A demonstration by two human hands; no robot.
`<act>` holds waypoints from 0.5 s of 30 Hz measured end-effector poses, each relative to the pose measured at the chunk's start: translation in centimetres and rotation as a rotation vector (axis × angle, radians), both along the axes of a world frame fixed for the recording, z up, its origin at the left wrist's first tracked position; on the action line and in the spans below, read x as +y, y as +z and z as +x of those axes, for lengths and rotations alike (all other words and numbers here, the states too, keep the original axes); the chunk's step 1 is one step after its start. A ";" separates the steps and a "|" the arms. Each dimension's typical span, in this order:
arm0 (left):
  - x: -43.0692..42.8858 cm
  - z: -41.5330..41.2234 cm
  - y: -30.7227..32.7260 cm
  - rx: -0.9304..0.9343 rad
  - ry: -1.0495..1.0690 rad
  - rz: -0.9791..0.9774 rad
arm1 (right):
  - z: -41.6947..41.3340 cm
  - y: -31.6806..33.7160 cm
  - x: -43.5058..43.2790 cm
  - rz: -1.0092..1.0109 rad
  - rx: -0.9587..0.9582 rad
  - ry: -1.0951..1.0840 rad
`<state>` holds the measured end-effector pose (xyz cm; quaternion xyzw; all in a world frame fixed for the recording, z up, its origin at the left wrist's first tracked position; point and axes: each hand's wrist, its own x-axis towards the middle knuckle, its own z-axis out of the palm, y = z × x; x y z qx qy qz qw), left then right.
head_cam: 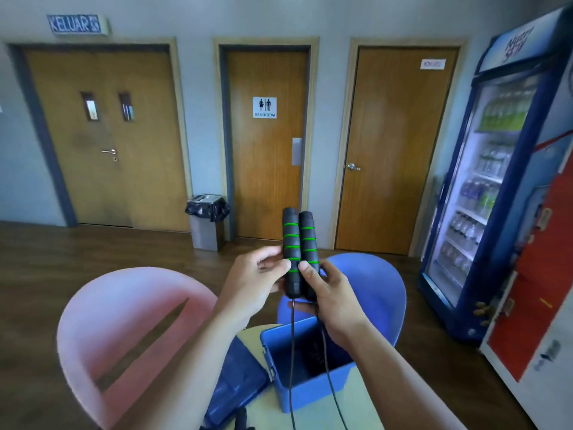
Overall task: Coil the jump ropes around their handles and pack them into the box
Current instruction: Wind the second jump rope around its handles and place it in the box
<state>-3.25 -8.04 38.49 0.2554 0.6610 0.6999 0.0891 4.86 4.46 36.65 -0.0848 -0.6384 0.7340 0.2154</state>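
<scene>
Two black jump rope handles with green rings [299, 243] stand upright side by side, pressed together. My left hand [254, 280] grips the left handle near its base, and my right hand [328, 293] grips the right one. Two thin black cords [292, 361] hang down from the handles, past the open blue box [279, 346] on the table below. Something dark lies inside the box, too dim to identify. The blue lid [238, 386] lies open to the box's left.
A pink chair [124, 330] stands at the left and a blue chair [378, 283] behind the box. A drinks fridge [483, 181] fills the right side. Three wooden doors and a lined bin [207, 221] are at the far wall.
</scene>
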 end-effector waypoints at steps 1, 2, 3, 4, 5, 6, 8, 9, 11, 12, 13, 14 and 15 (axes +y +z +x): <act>0.0 0.1 0.2 0.003 0.003 0.005 | 0.0 0.3 0.2 0.007 0.008 0.010; 0.1 0.2 0.4 0.007 0.004 0.007 | 0.0 0.5 0.3 0.011 0.015 0.019; 0.1 0.3 0.6 0.008 0.002 0.011 | 0.0 0.8 0.4 0.013 0.022 0.029; 0.1 0.5 0.9 0.005 -0.003 0.017 | -0.1 0.9 0.6 0.011 0.029 0.040; 0.1 0.6 1.1 0.001 -0.006 0.025 | -0.1 1.1 0.6 0.005 0.035 0.052; 0.1 0.7 1.3 0.002 -0.007 0.028 | -0.1 1.2 0.8 0.000 0.043 0.060; 0.3 0.9 1.7 0.008 -0.006 0.032 | -0.1 1.5 1.0 -0.006 0.064 0.073; 0.4 1.0 1.8 0.009 -0.005 0.034 | 0.0 1.7 1.1 -0.008 0.074 0.080; 0.7 1.0 2.1 0.023 0.003 0.025 | 0.0 1.9 1.4 -0.011 0.088 0.090; 0.8 1.1 2.2 0.034 0.006 0.014 | 0.0 2.0 1.5 -0.013 0.094 0.093; 1.0 1.1 2.2 0.041 0.007 0.006 | 0.0 2.1 1.7 -0.017 0.100 0.096; 1.1 1.2 2.3 0.045 0.008 0.000 | 0.0 2.2 1.9 -0.019 0.105 0.098; 1.3 1.3 2.4 0.046 0.014 -0.004 | -0.1 2.3 2.1 -0.022 0.108 0.102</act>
